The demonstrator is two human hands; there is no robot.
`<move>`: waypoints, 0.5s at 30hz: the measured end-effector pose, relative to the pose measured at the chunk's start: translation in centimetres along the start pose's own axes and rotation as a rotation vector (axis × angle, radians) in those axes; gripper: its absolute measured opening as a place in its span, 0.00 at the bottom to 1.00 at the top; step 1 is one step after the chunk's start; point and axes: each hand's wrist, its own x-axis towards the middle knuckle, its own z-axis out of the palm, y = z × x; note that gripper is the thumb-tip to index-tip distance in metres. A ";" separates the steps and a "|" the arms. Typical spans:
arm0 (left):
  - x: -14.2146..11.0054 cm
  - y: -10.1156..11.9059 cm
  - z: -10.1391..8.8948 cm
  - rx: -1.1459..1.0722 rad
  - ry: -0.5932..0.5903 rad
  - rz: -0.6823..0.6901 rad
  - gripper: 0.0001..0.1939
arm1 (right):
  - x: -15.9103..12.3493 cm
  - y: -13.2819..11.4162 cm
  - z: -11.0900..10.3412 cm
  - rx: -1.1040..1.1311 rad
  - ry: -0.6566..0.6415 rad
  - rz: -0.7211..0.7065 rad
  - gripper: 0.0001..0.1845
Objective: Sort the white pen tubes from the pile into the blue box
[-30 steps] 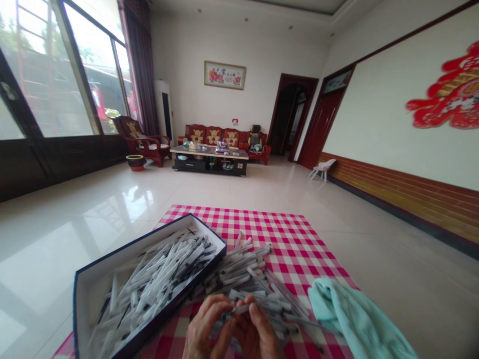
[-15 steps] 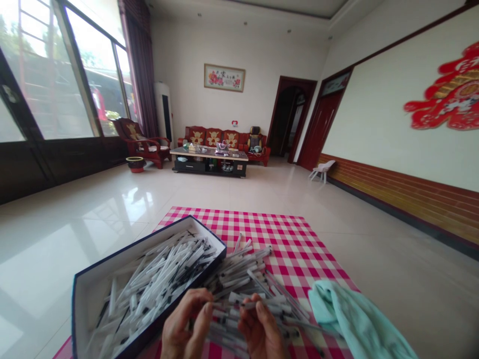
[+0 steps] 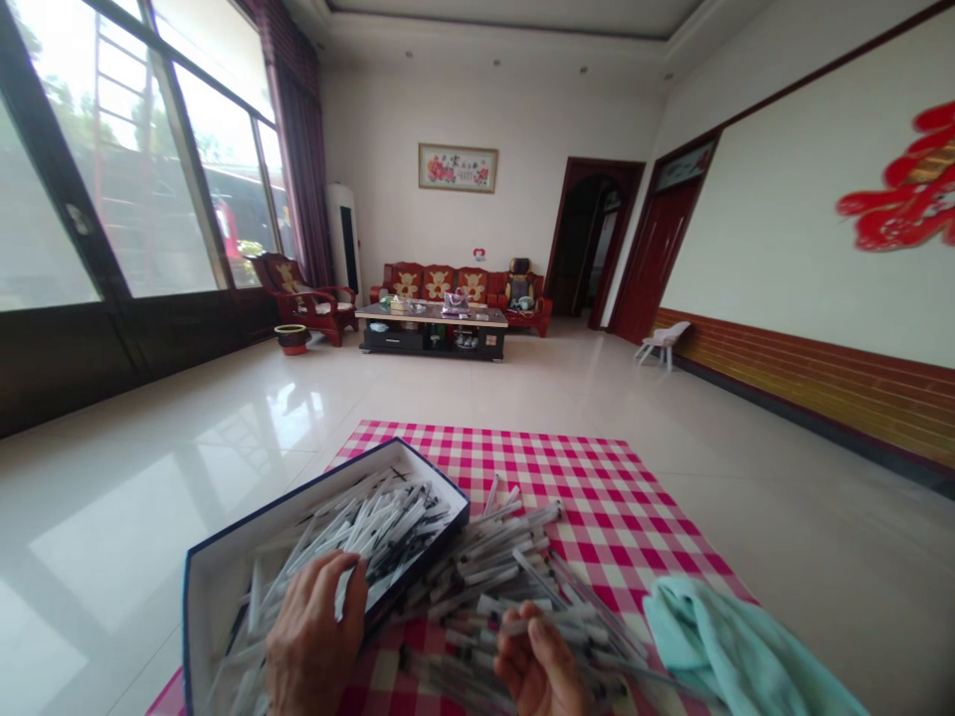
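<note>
Here, the left hand [image 3: 317, 631] curls half-open, its hold unclear, above a blue-edged white box [image 3: 207, 589] of slim translucent tubes [image 3: 373, 527], while the right hand [image 3: 548, 661] pinches one whitish plastic tube [image 3: 514, 627] beside a loose pile [image 3: 484, 569].

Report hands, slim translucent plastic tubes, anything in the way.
Left hand over blue-edged white rectangular box, grip unclear. Right hand pinching slim translucent tube. Pale tubes heaped on pink-and-white checked cloth. In the way: box wall, between hands.

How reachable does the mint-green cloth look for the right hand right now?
Probably yes: only loose tubes seem to lie between the right hand and the mint-green cloth, though that hand holds a pale tube.
</note>
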 end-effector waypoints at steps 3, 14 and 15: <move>-0.5 -0.2 0.4 0.021 -0.130 0.053 0.08 | 0.0 0.1 0.1 -0.002 0.012 0.004 0.19; -1.0 -0.9 1.0 0.110 -0.311 0.042 0.08 | -0.1 0.0 0.3 -0.001 -0.018 0.015 0.16; -1.1 -0.9 1.0 0.109 -0.326 0.029 0.08 | -0.1 0.0 0.2 0.002 -0.023 0.017 0.16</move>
